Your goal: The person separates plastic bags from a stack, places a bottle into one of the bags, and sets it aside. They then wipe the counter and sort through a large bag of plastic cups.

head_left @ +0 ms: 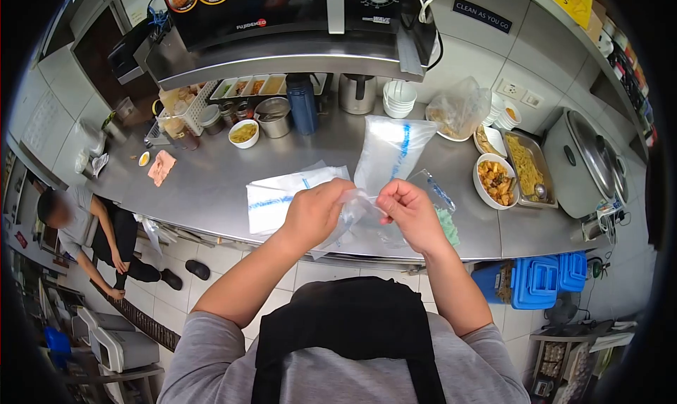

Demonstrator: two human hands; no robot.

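Observation:
A thin clear plastic bag (pixel 350 216) is stretched between my two hands above the counter's front edge. My left hand (pixel 315 212) pinches one side of it with the fingers closed. On the other side, my right hand (pixel 409 212) grips its edge between thumb and fingers. Under and beside my left hand lies a flat stack of white plastic bags (pixel 270 201) with blue print. Behind my hands lies a larger translucent bag (pixel 384 144) with a blue stripe. A clear wrapper with green contents (pixel 447 225) is partly hidden behind my right hand.
Right on the steel counter (pixel 190 199) are a bowl of chunky food (pixel 496 183), a noodle tray (pixel 527 166) and a large cooker (pixel 580 161). A blue tumbler (pixel 301 104) and steel pot (pixel 273 118) stand behind. A shelf (pixel 282 64) overhangs. Another person (pixel 92 228) sits at left.

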